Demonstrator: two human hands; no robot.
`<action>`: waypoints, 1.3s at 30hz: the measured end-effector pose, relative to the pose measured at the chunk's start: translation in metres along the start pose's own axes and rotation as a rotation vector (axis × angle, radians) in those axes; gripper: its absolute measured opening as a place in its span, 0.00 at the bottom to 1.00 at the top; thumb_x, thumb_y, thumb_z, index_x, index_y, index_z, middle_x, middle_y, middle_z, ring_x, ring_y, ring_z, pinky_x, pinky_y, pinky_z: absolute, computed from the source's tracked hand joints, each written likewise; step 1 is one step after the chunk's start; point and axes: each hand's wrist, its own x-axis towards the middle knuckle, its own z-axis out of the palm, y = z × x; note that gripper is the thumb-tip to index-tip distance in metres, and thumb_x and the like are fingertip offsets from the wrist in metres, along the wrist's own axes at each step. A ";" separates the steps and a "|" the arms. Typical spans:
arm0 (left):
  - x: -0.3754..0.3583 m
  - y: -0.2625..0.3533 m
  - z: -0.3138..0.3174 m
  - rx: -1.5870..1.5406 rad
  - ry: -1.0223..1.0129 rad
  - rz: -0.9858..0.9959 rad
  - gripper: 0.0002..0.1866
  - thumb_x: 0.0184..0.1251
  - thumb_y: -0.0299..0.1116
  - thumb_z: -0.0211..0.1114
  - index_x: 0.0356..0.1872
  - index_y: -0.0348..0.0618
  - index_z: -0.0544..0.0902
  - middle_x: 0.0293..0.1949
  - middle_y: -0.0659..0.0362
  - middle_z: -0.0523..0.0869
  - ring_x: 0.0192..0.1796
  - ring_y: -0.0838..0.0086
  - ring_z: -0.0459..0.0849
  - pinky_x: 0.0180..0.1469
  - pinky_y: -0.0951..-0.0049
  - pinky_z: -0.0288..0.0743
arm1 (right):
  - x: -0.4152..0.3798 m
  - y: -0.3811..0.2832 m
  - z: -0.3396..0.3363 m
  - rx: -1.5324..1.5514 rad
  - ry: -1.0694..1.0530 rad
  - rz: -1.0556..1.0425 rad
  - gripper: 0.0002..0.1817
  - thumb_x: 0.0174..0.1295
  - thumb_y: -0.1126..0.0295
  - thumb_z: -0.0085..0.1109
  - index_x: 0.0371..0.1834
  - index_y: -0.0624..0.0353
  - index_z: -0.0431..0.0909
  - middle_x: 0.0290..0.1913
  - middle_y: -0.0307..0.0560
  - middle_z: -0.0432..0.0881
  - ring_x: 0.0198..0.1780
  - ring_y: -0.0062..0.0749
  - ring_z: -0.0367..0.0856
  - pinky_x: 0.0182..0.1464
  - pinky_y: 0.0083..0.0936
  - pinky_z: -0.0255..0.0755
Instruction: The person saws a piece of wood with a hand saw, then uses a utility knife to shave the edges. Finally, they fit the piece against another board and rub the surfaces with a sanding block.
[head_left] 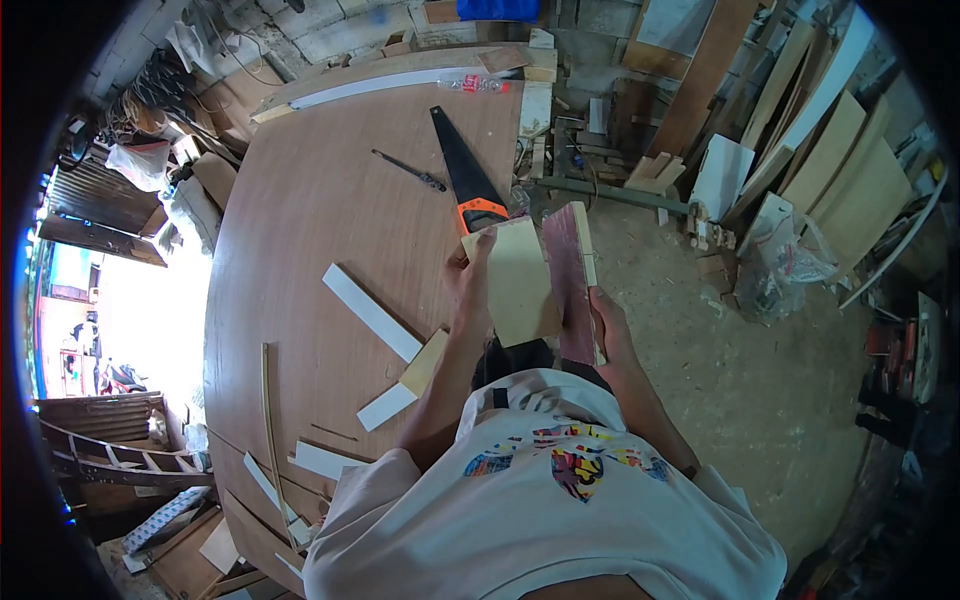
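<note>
My left hand [470, 278] grips a cream-coloured wooden board [518, 280] by its left edge, the thumb on its face. In my right hand [613, 325] is a reddish-brown board [570, 285] with a pale edge, tilted and held along its right side. Both boards are up in front of my body, side by side, the lower corner of the cream one close to the reddish one. Just beyond my left hand lies a handsaw [464, 165] with a dark blade and orange handle. A screwdriver [410, 170] rests left of the saw.
White strips [372, 312] and a thin wooden stick [272, 440] lie on the brown tabletop [300, 230]. A plastic bottle [474, 84] sits at the far edge. Planks [830, 150] lean on the right, by a clear plastic bag [785, 265] on the concrete floor.
</note>
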 end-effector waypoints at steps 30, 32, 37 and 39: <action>-0.013 0.038 -0.042 0.841 -0.505 0.011 0.32 0.50 0.43 0.77 0.52 0.31 0.78 0.41 0.50 0.85 0.39 0.68 0.86 0.40 0.71 0.82 | 0.031 -0.050 0.014 0.029 0.048 -0.213 0.16 0.51 0.77 0.62 0.45 0.61 0.74 0.36 0.44 0.81 0.35 0.29 0.82 0.39 0.27 0.78; -0.024 0.053 -0.038 0.867 -0.482 -0.045 0.33 0.50 0.44 0.77 0.53 0.31 0.77 0.41 0.49 0.85 0.37 0.67 0.86 0.36 0.71 0.83 | 0.027 -0.053 0.018 0.022 0.066 -0.218 0.16 0.51 0.77 0.62 0.45 0.61 0.74 0.37 0.45 0.81 0.35 0.29 0.83 0.39 0.28 0.78; -0.005 0.041 -0.048 0.895 -0.695 -0.124 0.36 0.48 0.46 0.77 0.54 0.30 0.76 0.41 0.48 0.84 0.36 0.66 0.87 0.26 0.70 0.85 | 0.022 -0.061 0.019 -0.005 0.046 -0.252 0.17 0.52 0.76 0.62 0.47 0.63 0.74 0.38 0.46 0.81 0.36 0.30 0.83 0.40 0.29 0.78; -0.006 0.039 -0.046 0.827 -0.748 0.188 0.36 0.47 0.47 0.77 0.53 0.30 0.76 0.41 0.48 0.84 0.35 0.69 0.86 0.26 0.72 0.84 | 0.020 -0.064 0.017 -0.052 0.069 -0.247 0.19 0.51 0.76 0.63 0.47 0.64 0.73 0.40 0.47 0.80 0.38 0.30 0.82 0.41 0.28 0.77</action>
